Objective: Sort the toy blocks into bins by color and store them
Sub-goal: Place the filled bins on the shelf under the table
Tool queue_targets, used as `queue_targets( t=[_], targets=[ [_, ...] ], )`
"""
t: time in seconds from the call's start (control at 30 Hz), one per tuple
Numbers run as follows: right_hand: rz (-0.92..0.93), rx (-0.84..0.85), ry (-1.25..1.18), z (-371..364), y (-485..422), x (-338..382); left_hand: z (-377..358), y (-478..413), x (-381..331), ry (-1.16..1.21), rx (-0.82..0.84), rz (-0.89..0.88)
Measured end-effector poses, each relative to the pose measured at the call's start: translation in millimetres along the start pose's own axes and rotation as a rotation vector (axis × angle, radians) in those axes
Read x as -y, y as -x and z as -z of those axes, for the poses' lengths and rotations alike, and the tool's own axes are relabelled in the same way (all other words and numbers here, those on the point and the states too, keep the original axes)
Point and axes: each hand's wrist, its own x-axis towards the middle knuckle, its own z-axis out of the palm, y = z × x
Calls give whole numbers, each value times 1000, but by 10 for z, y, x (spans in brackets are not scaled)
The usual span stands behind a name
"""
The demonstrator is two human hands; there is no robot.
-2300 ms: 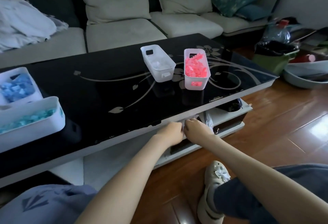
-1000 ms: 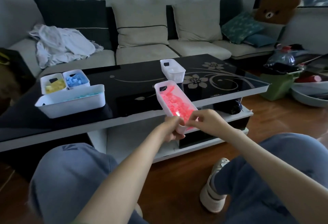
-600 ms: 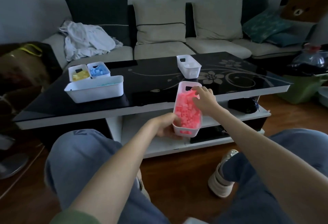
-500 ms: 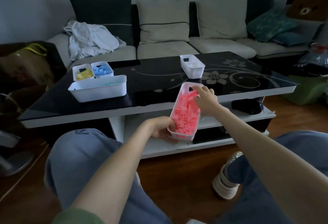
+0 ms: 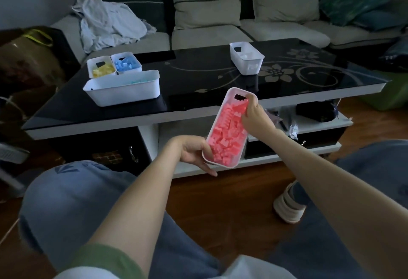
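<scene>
Because the pink bin (image 5: 235, 93) hangs in the air just off the near edge of the desk (image 5: 198, 79), over the floor and tipped with its far end higher, a spill looks to me the likeliest mishap. It is heaped close to the rim with pink blocks (image 5: 226, 139), and a steeper tilt or a jolt could send some over the low end. The left hand (image 5: 193, 154) grips that near end from the side and beneath. The right hand (image 5: 254, 117) has its fingers curled over the far rim by the handle slot. If either grip slipped, the whole load would drop. Near the desk's near left corner sits a wide white bin (image 5: 123, 89) with teal blocks showing. Touching its far side are a small bin of yellow blocks (image 5: 100, 70) and one of blue blocks (image 5: 125, 64). Toward the far edge stands a white bin (image 5: 249, 66) holding pale pieces.
</scene>
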Motion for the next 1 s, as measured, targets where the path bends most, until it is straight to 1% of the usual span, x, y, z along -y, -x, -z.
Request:
queue_targets(
  t=[0.1,0.2,0.27,0.37,0.47,0.53,0.6,0.63,0.67,0.73,0.77,0.8,0.83,0.93,0.97,1.0],
  targets=[
    [-156,30,163,30,47,-43,-78,1,68,23,12,40],
    [-158,95,323,21,96,-125,-91,-30,170,14,-72,49],
    [-165,164,352,-2,94,-168,-58,-53,239,24,-141,58],
    [-197,289,313,-61,101,-196,-30,-121,326,29,-222,75],
    [-161,391,264,-192,106,-153,-11,-222,388,67,-267,73],
    [-164,386,148,-305,94,-124,29,-306,406,98,-298,64],
    [-241,357,-23,-373,96,-121,95,-414,406,111,-352,71],
    [-290,395,-128,-403,110,-131,123,-470,406,120,-381,85],
    [-353,494,-238,-428,138,-135,152,-532,407,131,-409,99],
    [-486,799,-354,-481,184,-133,207,-673,405,157,-459,112],
    [-509,915,-373,-528,199,-127,237,-760,418,170,-482,112],
    [-519,976,-395,-598,216,-139,260,-849,442,187,-499,109],
    [-523,980,-401,-673,242,-134,264,-913,469,196,-515,96],
    [-590,819,-432,-913,224,-226,301,-1167,506,229,-543,100],
    [-610,772,-399,-960,210,-223,321,-1232,528,237,-550,105],
    [-590,716,-349,-1040,164,-303,343,-1308,526,247,-545,110]
  ],
)
